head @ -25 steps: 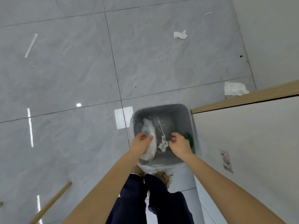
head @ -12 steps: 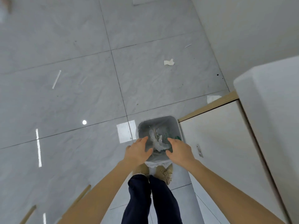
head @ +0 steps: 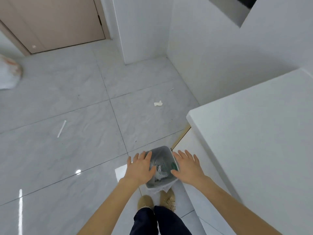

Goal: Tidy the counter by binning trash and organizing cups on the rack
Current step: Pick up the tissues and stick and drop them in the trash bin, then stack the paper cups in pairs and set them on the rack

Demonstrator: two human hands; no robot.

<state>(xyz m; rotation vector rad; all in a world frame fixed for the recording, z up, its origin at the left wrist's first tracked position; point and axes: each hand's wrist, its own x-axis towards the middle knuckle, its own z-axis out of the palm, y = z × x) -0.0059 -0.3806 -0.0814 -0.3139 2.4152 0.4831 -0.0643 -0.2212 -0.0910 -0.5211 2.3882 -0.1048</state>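
Directly below the head camera: grey bin [head: 165,150], rectangular, lined with a clear bag, standing on the pale tiled floor [head: 67,158] and taken as landmark. Holds crumpled white and clear trash [head: 160,173] plus a green item [head: 174,165] against its right inner wall. Bag edge hanging over the near rim.

Left hand [head: 139,168] spread flat above the bin's left rim, palm down, fingers wide apart, empty; thumb over the bin opening. Right hand [head: 188,167] likewise spread above the right rim, palm down, fingers splayed, empty. Contact between either hand and the rim: cannot tell from this angle. Both forearms bare.

Just behind the bin, nearer the camera: two tan shoes [head: 166,197] and dark trouser legs [head: 157,221].

Right of the bin: white counter [head: 254,133], its corner near the bin's far right corner, with a wood-coloured strip [head: 181,139] along the cabinet edge below. Counter top bare in the visible part; cups and rack out of view.

Beyond the bin on the floor: crumpled white tissue [head: 158,103], well apart. Further still, a small thin white sliver [head: 171,89]. Left of the bin and beyond it: white straw [head: 61,128] lying on a tile. Far left at the frame edge: white bag [head: 8,73], blurred. Far beyond, left: beige door [head: 50,22].
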